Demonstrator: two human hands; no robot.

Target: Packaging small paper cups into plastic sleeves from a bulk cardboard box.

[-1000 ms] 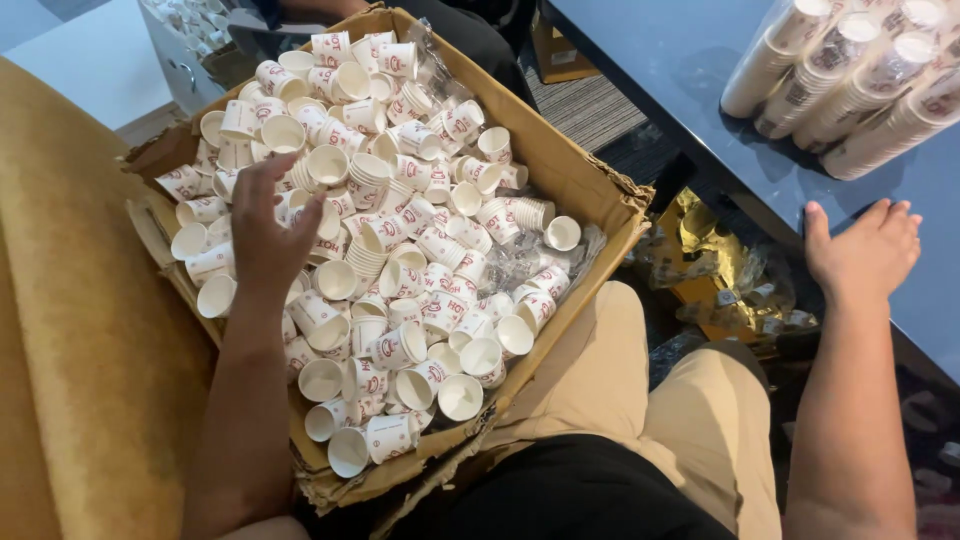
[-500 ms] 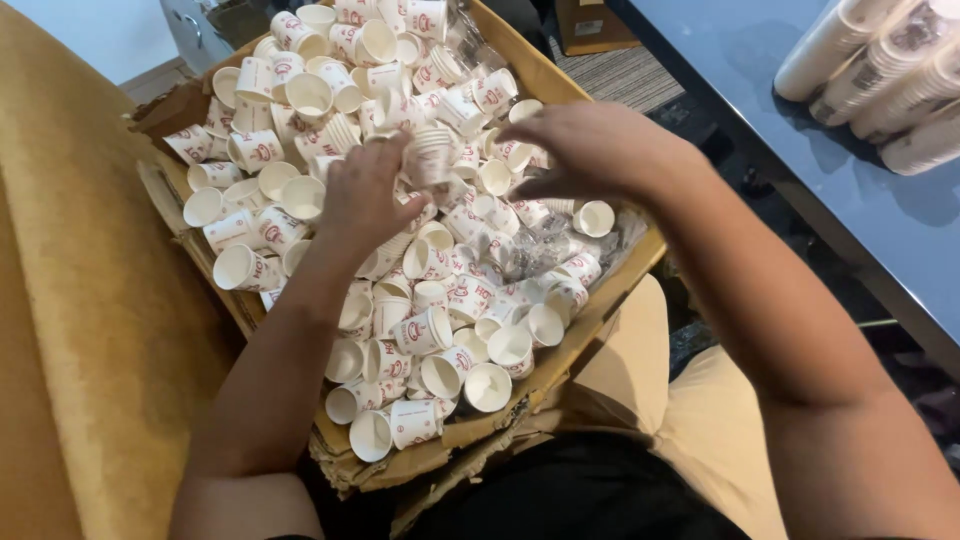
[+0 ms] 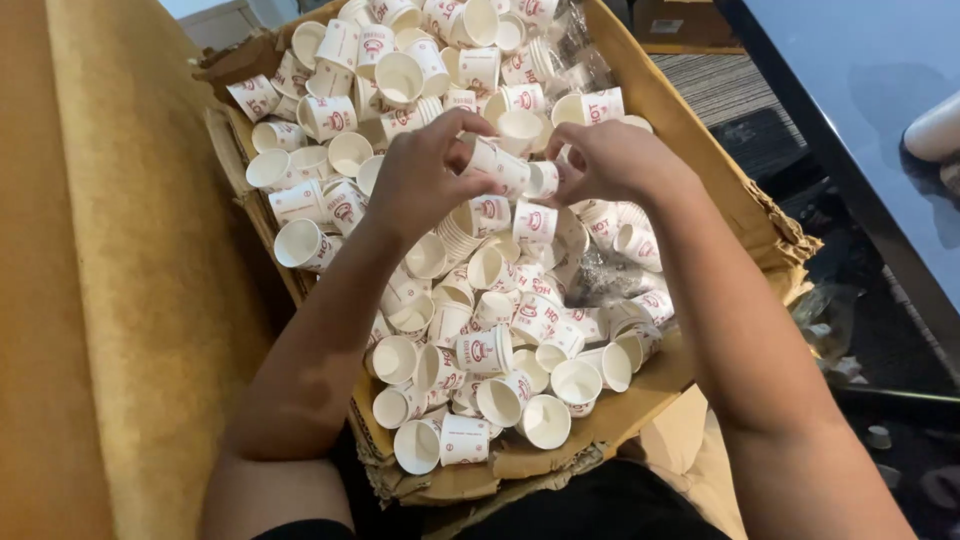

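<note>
A brown cardboard box (image 3: 745, 205) rests on my lap, filled with several small white paper cups with red print (image 3: 480, 350). Over the middle of the box, my left hand (image 3: 425, 180) grips a short nested stack of these cups (image 3: 500, 168), held on its side. My right hand (image 3: 610, 160) meets it from the right, its fingers closed on the cup at the stack's right end (image 3: 540, 180). Both forearms reach in from the bottom of the view.
An ochre cushioned seat (image 3: 110, 300) runs along the left. A dark blue table (image 3: 850, 100) lies at the right, with the end of a white cup stack (image 3: 935, 130) at its edge. Crumpled clear plastic (image 3: 600, 275) lies among the cups.
My right hand came off the blue table into the box and met my left hand. The left hand lifted a stack of cups, which both hands now hold. The view has shifted closer.
</note>
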